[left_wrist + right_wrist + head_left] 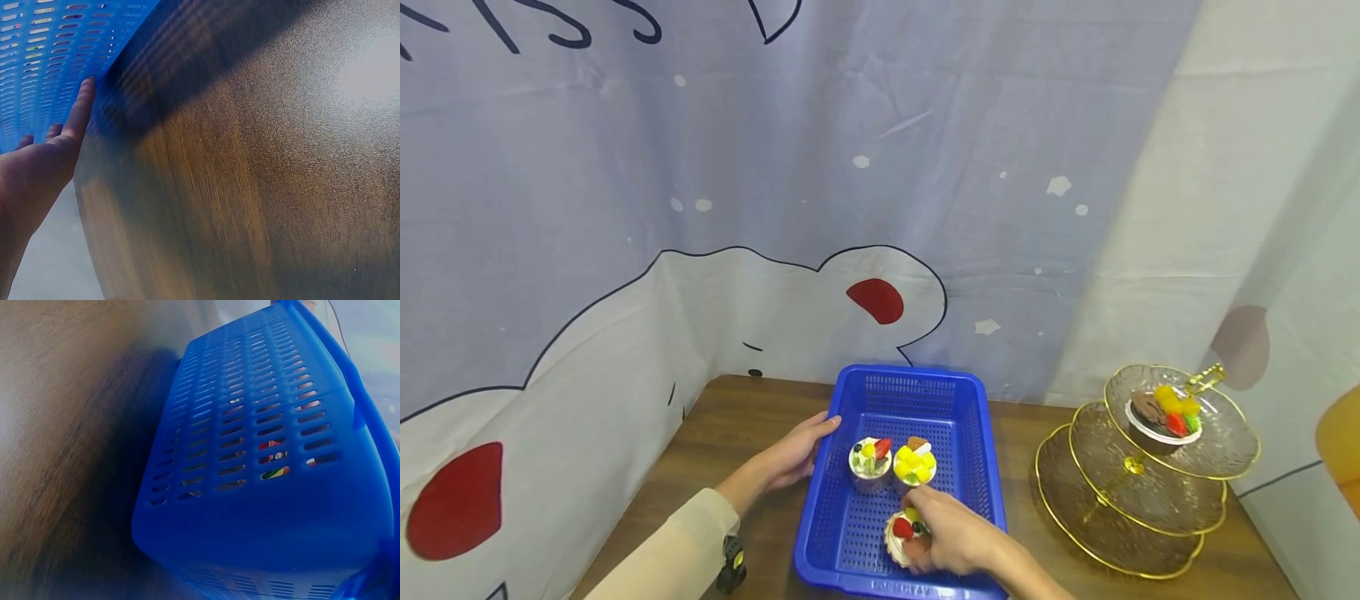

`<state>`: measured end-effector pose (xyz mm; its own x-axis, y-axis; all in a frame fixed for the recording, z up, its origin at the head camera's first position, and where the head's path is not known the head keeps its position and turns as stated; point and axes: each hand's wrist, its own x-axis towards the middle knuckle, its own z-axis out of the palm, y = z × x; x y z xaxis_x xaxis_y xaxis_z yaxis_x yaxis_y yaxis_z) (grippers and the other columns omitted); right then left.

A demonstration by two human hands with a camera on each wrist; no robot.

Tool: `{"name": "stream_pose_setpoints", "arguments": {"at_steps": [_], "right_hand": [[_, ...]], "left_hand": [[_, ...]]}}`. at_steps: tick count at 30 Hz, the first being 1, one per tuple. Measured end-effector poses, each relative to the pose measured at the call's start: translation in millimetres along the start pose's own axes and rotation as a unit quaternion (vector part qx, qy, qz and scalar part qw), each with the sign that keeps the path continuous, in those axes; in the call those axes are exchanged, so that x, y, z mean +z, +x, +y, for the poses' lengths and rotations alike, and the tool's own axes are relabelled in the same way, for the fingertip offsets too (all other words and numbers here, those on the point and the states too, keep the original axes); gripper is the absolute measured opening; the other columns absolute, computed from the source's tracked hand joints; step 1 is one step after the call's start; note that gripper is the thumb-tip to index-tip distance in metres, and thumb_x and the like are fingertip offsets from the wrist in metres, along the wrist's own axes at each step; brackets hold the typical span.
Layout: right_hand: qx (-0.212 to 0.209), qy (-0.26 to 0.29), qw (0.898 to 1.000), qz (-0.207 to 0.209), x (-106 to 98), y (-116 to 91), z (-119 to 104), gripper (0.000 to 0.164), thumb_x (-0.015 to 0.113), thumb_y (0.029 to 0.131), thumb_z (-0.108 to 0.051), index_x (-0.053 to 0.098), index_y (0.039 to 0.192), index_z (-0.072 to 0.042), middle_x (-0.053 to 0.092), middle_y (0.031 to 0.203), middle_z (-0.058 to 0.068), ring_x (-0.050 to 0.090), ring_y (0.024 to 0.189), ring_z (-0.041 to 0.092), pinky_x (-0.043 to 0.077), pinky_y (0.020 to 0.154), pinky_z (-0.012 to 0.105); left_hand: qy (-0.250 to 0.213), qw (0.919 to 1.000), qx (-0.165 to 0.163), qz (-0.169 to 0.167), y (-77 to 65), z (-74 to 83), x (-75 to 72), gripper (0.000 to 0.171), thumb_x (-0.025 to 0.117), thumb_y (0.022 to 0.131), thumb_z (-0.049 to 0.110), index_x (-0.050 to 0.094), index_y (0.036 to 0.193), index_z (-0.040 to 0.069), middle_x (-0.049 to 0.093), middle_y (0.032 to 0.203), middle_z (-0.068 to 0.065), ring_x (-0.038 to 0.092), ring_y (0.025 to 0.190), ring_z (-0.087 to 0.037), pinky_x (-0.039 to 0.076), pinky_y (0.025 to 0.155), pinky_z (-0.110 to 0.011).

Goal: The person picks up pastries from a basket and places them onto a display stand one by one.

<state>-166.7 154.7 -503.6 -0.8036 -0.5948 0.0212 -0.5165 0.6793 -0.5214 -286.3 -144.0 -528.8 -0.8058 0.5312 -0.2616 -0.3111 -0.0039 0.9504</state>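
Observation:
A blue plastic basket (992, 467) stands on the wooden table, holding several toy dessert cups. My right hand (951, 533) reaches inside it and grips a cream dessert cup (898, 542) topped with a strawberry and dark berries; the hand covers part of that cup. Behind it stand a cup with yellow fruit cubes (915, 462) and a cup with a strawberry slice (871, 462). My left hand (796, 454) touches the basket's left side, its fingers fairly straight against the perforated wall (44, 69). The right wrist view shows the basket's outer wall (244, 437), with the hand hidden.
On the right stands a three-tier glass stand (1131, 500) with gold rims. Its top plate bears a dark dessert cup (1161, 429) with fruit and chocolate. A printed curtain (880, 167) hangs behind the table (752, 417). An orange object (1341, 442) shows at the right edge.

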Motion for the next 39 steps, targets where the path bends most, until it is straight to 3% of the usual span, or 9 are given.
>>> {"name": "stream_pose_setpoints", "arguments": {"at_steps": [4, 7, 12, 18, 28, 39], "right_hand": [[-0.001, 0.007, 1.000, 0.022, 1.0, 0.4, 0.3, 0.054, 0.093, 0.070, -0.014, 0.064, 0.114, -0.009, 0.061, 0.101, -0.009, 0.058, 0.093, 0.007, 0.057, 0.086, 0.031], [-0.001, 0.019, 0.999, 0.035, -0.1, -0.3, -0.4, 0.060, 0.093, 0.068, -0.014, 0.063, 0.119, -0.005, 0.063, 0.104, -0.006, 0.060, 0.094, 0.009, 0.058, 0.086, 0.033], [-0.011, 0.035, 0.998, 0.054, -7.8, -1.9, -3.4, 0.063, 0.094, 0.068, -0.017, 0.063, 0.122, -0.008, 0.064, 0.109, -0.006, 0.060, 0.099, 0.010, 0.058, 0.090, 0.034], [-0.026, 0.051, 0.995, 0.084, -25.3, -2.6, -8.4, 0.060, 0.090, 0.073, -0.020, 0.062, 0.125, -0.012, 0.062, 0.117, -0.009, 0.059, 0.106, 0.009, 0.056, 0.093, 0.033], [-0.031, 0.069, 0.988, 0.136, -59.6, -13.5, -3.2, 0.057, 0.088, 0.074, -0.015, 0.062, 0.124, -0.019, 0.058, 0.114, -0.015, 0.058, 0.103, 0.008, 0.055, 0.088, 0.030], [-0.029, 0.075, 0.984, 0.159, -88.2, -28.0, 5.1, 0.062, 0.093, 0.077, -0.021, 0.061, 0.130, -0.014, 0.069, 0.118, -0.008, 0.068, 0.104, 0.015, 0.059, 0.091, 0.035]], "left_hand": [[0.000, 1.0000, -0.002, 0.001, 0.4, -1.5, 0.0, 0.066, 0.043, 0.115, 0.041, 0.019, 0.167, 0.008, 0.047, 0.156, -0.032, 0.060, 0.133, -0.041, 0.057, 0.100, -0.059], [-0.001, 1.0000, -0.002, 0.002, 0.1, -1.5, 0.6, 0.066, 0.043, 0.115, 0.040, 0.019, 0.167, 0.008, 0.046, 0.156, -0.033, 0.060, 0.134, -0.041, 0.057, 0.100, -0.060], [0.002, 1.0000, -0.002, -0.002, -0.5, -0.9, 1.3, 0.066, 0.043, 0.115, 0.040, 0.018, 0.167, 0.007, 0.048, 0.155, -0.032, 0.061, 0.132, -0.040, 0.057, 0.100, -0.059], [0.001, 1.0000, 0.000, -0.002, -1.2, 1.8, 1.6, 0.066, 0.043, 0.115, 0.039, 0.019, 0.167, 0.007, 0.056, 0.149, -0.028, 0.066, 0.127, -0.038, 0.058, 0.098, -0.058], [-0.006, 1.0000, 0.000, -0.004, 1.2, 0.2, 3.8, 0.065, 0.042, 0.116, 0.038, 0.018, 0.167, 0.006, 0.054, 0.150, -0.030, 0.065, 0.126, -0.035, 0.055, 0.102, -0.060], [0.001, 1.0000, 0.003, -0.001, -1.0, 1.4, 3.8, 0.064, 0.040, 0.116, 0.038, 0.018, 0.168, 0.007, 0.053, 0.151, -0.030, 0.065, 0.127, -0.036, 0.056, 0.102, -0.059]]}}
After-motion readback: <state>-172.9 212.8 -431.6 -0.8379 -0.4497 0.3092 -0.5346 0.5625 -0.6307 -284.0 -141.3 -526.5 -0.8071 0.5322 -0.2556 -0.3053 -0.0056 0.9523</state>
